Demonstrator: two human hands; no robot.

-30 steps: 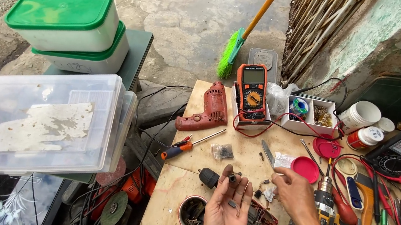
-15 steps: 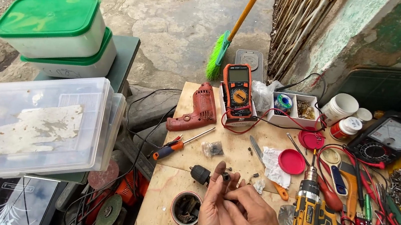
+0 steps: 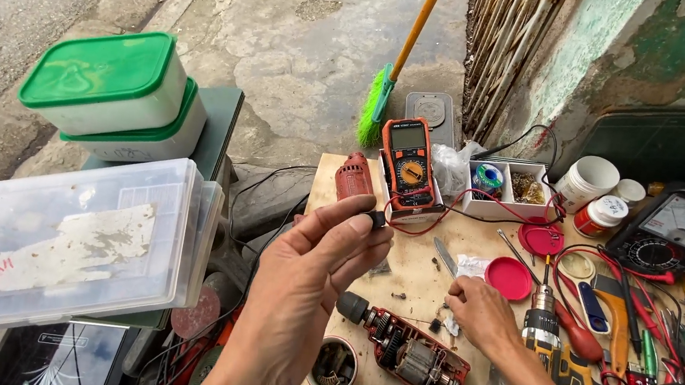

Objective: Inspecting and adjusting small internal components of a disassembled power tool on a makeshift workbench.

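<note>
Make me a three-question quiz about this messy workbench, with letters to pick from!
1. Where does the opened red drill lie?
A. on the wooden bench
B. on the green-lidded tubs
C. on the road

2. What colour are the lids of the two stacked tubs?
A. blue
B. green
C. yellow

3. What is the left hand doing?
A. resting flat
B. pinching a small black part
C. gripping the broom

Answers:
1. A, it sits on the bench between both hands.
2. B, both lids are green.
3. B, fingertips pinch the small black part, raised; the right hand rests on the bench.

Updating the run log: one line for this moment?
left hand: raised, pinching small black part | right hand: on workbench by opened drill
</note>
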